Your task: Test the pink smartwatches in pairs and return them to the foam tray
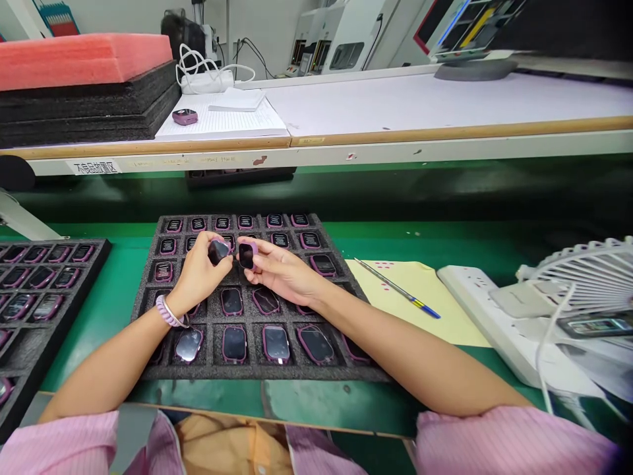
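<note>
My left hand [204, 265] is closed on a smartwatch case [218, 251] with a dark screen and a purple frame. Close beside it, my right hand [277, 267] grips a second purple smartwatch case [246, 255], its dark face turned toward me. Both are held above a black foam tray [208, 373] whose compartments hold many similar watch cases. In the far rows the screens show lines of white text, while those in the near rows, such as one watch case [234, 344], look dark. My hands and forearms hide some compartments.
A second foam tray [93, 260] of watches lies at the left. To the right are yellow paper [425, 280] with a pen [395, 287], a white power strip [494, 316] and a fan [593, 270]. The shelf [356, 105] above bears foam slabs [89, 63] and another watch [184, 117].
</note>
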`<state>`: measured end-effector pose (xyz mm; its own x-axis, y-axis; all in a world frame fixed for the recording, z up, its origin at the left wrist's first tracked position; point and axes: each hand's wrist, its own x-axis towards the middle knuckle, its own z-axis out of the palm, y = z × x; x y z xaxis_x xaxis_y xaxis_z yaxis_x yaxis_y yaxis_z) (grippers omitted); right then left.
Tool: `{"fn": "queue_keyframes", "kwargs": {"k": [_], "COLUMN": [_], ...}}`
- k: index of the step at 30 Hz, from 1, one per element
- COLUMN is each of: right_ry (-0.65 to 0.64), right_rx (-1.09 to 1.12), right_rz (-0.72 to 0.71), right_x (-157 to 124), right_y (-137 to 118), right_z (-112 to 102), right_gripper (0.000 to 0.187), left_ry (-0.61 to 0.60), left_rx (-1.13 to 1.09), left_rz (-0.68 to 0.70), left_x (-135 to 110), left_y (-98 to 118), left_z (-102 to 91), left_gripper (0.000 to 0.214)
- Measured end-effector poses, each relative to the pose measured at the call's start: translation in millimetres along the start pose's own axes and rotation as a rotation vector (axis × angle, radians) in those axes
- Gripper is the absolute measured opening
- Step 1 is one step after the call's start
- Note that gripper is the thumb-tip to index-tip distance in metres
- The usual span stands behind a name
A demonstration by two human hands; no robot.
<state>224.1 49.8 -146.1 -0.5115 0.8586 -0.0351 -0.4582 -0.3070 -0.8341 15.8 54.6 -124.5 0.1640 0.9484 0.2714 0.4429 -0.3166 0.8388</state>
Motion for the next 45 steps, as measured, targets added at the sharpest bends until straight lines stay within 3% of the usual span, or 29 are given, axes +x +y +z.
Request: {"fn": "queue_keyframes", "kwargs": {"k": [27,45], "right_ry": [-0.112,-0.138], "right_rx": [-0.041,-0.037], "right_rz": [-0.057,-0.072], "right_x": [-5.3,-6.8], "right_y": [-4.8,-5.6], "right_z": [6.1,8.1], "right_gripper": [0.062,0.062], "left_ry": [-0.068,-0.043], "left_rx": [-0.044,-0.060], "left_rz": [0.009,0.041], "left_x": [-4.9,-5.1], "left_y": [7.6,7.7], "left_z": [3.8,3.6], "left_gripper": [0.024,0.026]}}
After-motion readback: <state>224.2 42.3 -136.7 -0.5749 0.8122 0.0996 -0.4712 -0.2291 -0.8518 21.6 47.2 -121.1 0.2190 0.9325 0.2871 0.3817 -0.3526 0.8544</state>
